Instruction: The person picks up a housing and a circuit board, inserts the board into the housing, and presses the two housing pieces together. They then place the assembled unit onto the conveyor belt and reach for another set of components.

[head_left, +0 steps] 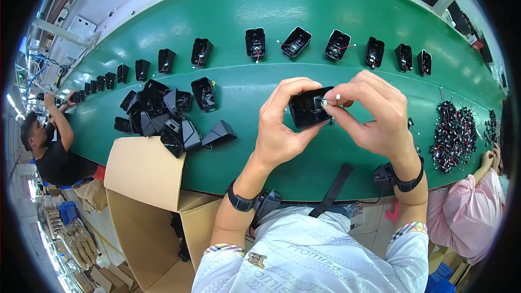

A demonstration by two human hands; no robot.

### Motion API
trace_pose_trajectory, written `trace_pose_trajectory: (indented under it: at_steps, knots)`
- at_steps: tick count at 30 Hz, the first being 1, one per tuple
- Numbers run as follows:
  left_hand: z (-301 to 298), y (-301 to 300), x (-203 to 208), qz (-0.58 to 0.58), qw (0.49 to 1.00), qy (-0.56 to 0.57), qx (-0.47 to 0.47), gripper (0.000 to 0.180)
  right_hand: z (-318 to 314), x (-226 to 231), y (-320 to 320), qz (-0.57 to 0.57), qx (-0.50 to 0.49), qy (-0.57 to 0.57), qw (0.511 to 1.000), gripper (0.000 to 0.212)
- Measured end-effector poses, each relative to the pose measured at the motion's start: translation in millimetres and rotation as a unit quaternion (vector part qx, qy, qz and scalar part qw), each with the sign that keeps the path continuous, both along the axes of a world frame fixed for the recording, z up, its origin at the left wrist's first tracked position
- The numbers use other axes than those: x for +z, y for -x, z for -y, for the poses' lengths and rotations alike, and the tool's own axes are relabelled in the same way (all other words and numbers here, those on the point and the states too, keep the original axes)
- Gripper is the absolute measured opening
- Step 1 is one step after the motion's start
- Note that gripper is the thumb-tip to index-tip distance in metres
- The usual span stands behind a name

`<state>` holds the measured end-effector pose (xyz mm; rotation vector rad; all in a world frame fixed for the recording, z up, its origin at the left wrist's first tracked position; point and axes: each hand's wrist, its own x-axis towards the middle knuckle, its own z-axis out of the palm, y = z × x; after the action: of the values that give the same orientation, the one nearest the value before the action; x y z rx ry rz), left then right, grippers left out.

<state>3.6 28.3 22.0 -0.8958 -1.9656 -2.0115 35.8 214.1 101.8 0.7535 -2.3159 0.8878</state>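
Note:
My left hand (pixel 281 125) is wrapped round a black plastic housing (pixel 307 109), its open side turned up toward me. Between the thumb and fingers of my right hand (pixel 374 109) is a small white connector (pixel 325 102), pinched at the housing's right rim. A second small white piece (pixel 338 97) shows by the right fingertips. Whether a wire joins them to the housing I cannot make out. Beyond my hands, similar black housings (pixel 296 42) stand in a curved row, several with red and white wires hanging out.
A heap of black housings (pixel 157 108) lies left of my hands, behind an open cardboard box (pixel 144 173). Small wired parts (pixel 455 135) are piled at the right of the green table (pixel 239 146). One person (pixel 51 144) works at far left, another in a pink sleeve (pixel 467 211) at right.

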Motion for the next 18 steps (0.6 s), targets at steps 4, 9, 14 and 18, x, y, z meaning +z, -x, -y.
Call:
trace_pose_trajectory:
  at_steps: [4,9,14,18]
  knots:
    - [-1.6,0.1,0.2,-0.001,1.0,0.001,0.005,0.059,0.8,-3.2,-0.3,-0.01,-0.009,-0.016,1.0,0.027]
    - [5.7,-2.5,0.3,0.033,0.999,0.019,-0.029,0.063,-2.5,-0.4,-0.5,-0.037,0.006,-0.043,0.998,0.03]
    - [1.8,-1.8,-0.6,0.02,0.999,0.03,-0.01,0.062,0.8,-1.3,-1.5,-0.048,-0.008,-0.058,0.997,0.028]
    - [-2.2,-3.0,0.8,-0.005,0.999,0.017,0.041,0.058,-1.0,-2.7,-0.5,-0.04,-0.039,-0.07,0.996,0.025]
